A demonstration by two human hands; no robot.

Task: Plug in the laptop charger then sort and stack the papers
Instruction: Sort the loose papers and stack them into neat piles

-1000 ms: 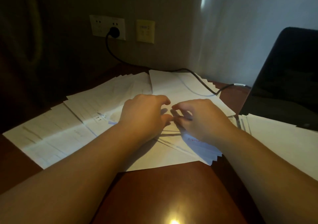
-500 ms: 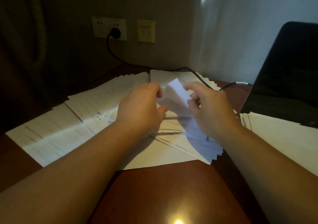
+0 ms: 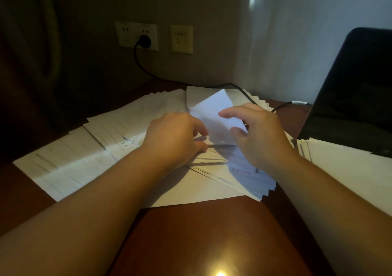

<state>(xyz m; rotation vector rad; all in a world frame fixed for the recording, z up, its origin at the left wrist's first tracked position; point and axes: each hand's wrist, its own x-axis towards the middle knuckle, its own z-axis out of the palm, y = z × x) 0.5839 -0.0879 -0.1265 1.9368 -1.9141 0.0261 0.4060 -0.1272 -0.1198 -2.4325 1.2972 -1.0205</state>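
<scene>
Dim wooden desk (image 3: 203,233) under fanned papers (image 3: 84,159); both hands (image 3: 176,135) pinch one lifted sheet (image 3: 214,116).

White papers (image 3: 89,154) are lying fanned across the bench, one sheet (image 3: 214,116) tilting up above them. The black charger plug (image 3: 144,41) is sitting in the wall socket, seemingly fully seated.

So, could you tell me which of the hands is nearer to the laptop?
Right. The right hand holds the lifted sheet just left of the laptop; the left hand rests on the spread papers farther left.
</scene>
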